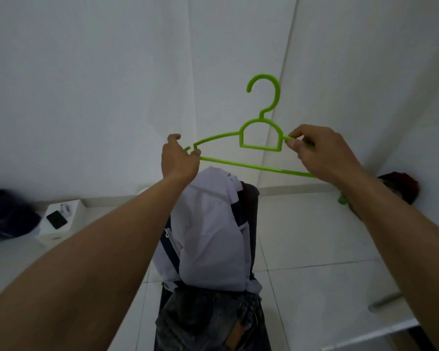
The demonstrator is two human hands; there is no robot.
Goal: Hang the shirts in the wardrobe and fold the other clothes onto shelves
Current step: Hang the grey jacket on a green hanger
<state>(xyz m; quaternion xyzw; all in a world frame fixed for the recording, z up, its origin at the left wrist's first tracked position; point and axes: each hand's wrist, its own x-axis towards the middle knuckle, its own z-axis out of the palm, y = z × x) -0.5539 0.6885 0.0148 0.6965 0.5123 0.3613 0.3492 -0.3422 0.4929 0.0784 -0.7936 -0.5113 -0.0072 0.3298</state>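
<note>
A bright green plastic hanger (pixel 261 138) is held up in front of the white wall, hook upward. My left hand (pixel 179 158) pinches its left end and my right hand (pixel 319 150) grips its right shoulder. Below the hanger a white garment with dark navy trim and a zipper (pixel 208 231) lies draped over a dark chair back (pixel 250 211). Dark denim jeans (pixel 208 323) lie under it, nearer to me.
A white box with a black phone on it (pixel 61 219) sits on the floor at left, beside a dark blue bag (pixel 5 214). A dark red and black item (pixel 401 186) rests against the wall at right. A white surface edge (pixel 380 323) shows at lower right.
</note>
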